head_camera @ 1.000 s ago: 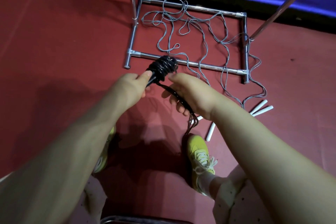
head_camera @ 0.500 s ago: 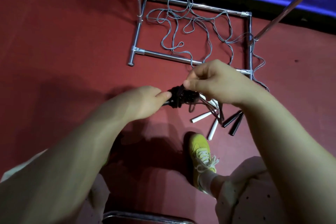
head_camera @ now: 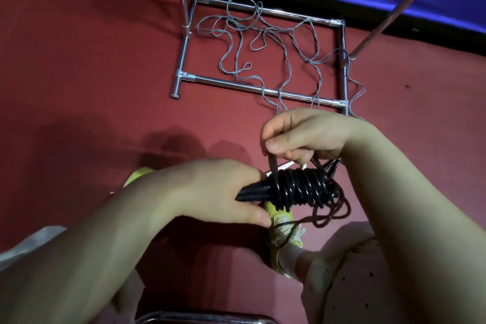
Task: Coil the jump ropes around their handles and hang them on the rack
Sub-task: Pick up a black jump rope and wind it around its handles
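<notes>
I judge coiling near done: my left hand [head_camera: 210, 192] grips the black plastic handles [head_camera: 252, 191] while my right hand [head_camera: 302, 134] pinches the glossy black rope [head_camera: 302, 188], whose loose tail still needs tucking before hanging on the chrome tube rack [head_camera: 236, 85].

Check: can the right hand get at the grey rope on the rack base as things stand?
Probably not yet: the right hand pinches the black rope; the grey rope lies uncovered just beyond.

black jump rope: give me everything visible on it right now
The black jump rope is a glossy, plastic-looking cord coiled in tight turns around its dark ribbed handles, whose tapered end pokes out on the left. The bundle lies roughly level, held off the floor. The left hand grips the handle end; the right hand pinches a strand above the coil. Loose, uncoiled cord trails below right, over the yellow shoe.
</notes>
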`<state>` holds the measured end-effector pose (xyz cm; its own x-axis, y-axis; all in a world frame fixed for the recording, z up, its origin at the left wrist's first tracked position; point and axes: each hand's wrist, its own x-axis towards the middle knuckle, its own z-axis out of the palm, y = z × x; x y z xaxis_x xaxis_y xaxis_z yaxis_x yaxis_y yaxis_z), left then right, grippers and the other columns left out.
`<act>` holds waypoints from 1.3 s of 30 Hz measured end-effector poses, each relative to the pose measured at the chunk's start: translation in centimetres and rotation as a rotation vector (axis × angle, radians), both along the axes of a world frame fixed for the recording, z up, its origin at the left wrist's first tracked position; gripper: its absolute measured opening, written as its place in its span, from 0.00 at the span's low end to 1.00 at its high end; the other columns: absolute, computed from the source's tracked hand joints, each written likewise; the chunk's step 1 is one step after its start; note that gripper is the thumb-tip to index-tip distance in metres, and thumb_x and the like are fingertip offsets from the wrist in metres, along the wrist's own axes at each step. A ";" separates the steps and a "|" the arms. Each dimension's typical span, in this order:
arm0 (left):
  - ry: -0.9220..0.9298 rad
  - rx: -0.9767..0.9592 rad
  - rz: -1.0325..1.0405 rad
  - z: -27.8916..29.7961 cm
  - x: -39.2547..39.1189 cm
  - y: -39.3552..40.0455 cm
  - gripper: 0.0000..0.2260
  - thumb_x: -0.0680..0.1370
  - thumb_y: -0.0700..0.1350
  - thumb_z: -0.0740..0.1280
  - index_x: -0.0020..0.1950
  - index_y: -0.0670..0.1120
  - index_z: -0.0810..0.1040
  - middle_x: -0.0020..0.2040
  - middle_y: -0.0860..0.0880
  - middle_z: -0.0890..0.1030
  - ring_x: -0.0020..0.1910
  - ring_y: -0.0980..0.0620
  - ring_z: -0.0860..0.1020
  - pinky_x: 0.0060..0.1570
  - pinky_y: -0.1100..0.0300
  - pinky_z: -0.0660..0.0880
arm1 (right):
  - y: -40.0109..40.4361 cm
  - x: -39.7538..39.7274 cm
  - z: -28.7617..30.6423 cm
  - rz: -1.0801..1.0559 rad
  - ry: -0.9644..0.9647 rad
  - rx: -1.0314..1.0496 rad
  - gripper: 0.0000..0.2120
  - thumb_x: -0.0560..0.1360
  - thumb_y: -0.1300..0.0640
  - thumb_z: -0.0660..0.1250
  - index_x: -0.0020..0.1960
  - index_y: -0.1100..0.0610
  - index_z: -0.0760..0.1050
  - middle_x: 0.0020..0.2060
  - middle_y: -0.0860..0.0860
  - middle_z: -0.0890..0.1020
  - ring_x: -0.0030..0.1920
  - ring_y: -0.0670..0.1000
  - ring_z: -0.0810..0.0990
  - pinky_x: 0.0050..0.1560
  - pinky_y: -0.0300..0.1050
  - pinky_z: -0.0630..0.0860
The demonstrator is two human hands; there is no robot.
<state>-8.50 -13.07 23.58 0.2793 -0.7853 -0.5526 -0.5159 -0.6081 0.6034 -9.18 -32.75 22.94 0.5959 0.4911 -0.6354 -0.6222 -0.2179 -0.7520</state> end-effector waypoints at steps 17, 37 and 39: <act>0.885 -0.538 1.223 -1.6 3.4 0.2 0.30 0.78 0.66 0.44 0.39 0.44 0.73 0.24 0.51 0.67 0.20 0.58 0.57 0.26 0.62 0.50 | 5.7 0.7 -1.5 -0.522 -0.133 0.166 0.28 0.73 0.34 0.50 0.53 0.56 0.74 0.37 0.48 0.71 0.27 0.46 0.62 0.23 0.35 0.57; 0.688 -0.320 1.068 -2.2 3.3 0.0 0.24 0.71 0.66 0.55 0.41 0.45 0.75 0.30 0.49 0.77 0.29 0.51 0.72 0.29 0.59 0.65 | 4.7 0.7 -1.6 -0.584 -0.125 -0.124 0.15 0.70 0.39 0.63 0.42 0.51 0.70 0.33 0.48 0.69 0.26 0.44 0.64 0.22 0.35 0.59; 0.954 -0.375 1.018 -1.5 3.1 0.0 0.28 0.66 0.66 0.53 0.39 0.44 0.80 0.31 0.47 0.79 0.28 0.51 0.76 0.28 0.61 0.66 | 4.1 0.8 -1.2 -0.552 -0.166 0.049 0.17 0.65 0.42 0.63 0.42 0.55 0.69 0.30 0.49 0.69 0.25 0.45 0.63 0.22 0.35 0.58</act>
